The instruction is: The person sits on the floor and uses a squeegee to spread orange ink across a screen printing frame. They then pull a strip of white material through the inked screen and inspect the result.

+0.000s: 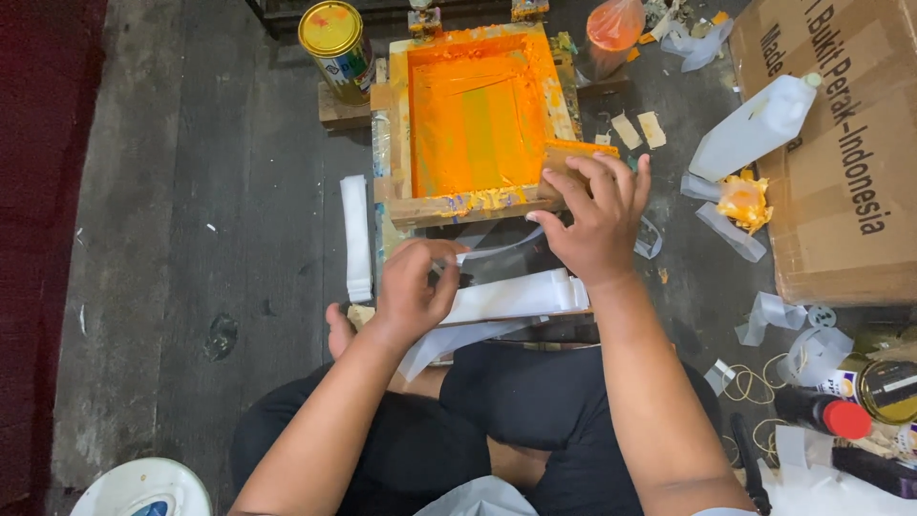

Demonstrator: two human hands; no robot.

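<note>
Upper left of centre: a yellow-lidded paint can [334,36] stands on a wooden block, just beside the screen-printing frame [475,113] (wood-edged, its mesh coated in orange ink). Below it, a white strip [356,237] lies on the dark floor. At centre, the left hand [413,290] pinches a clear plastic sheet [497,247] over stacked white sheets [521,294]. The right hand [594,218] is closed around the ink-smeared squeegee [571,153] at the frame's lower right corner. Far right: a white plastic jug [755,129] rests on a cardboard box [841,191].

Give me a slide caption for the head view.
Right hand grips orange-inked wooden screen frame; left hand pulls a clear plastic sheet.
</note>
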